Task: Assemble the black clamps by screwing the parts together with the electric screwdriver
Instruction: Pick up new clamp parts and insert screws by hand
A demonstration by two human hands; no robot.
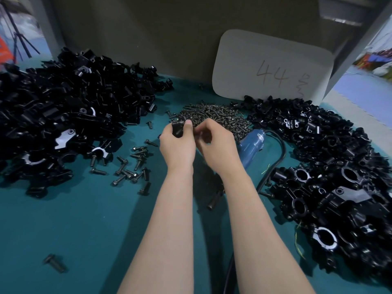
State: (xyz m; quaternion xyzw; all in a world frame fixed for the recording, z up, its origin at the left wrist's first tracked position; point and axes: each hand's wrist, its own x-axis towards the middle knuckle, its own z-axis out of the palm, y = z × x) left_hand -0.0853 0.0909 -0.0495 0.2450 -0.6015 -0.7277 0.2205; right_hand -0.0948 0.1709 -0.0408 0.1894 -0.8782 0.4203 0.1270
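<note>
Our left grip is wrapped round a clamp piece right at the screw pile toward the back edge of the desk, handy for loading. Our right grip is curled, can't tell on what.

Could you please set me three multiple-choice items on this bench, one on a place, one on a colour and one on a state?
1. Where is the electric screwdriver?
A. propped against the back wall
B. lying on the table beside the right hand
C. atop a clamp pile

2. What colour is the table?
A. teal
B. red
C. white

3. What is the left hand doing?
A. resting flat
B. gripping a black clamp part
C. holding the screwdriver

Answers: B, its blue body lies by that hand; A, teal shows wherever it is bare; B, fingers curl round the part.
</note>
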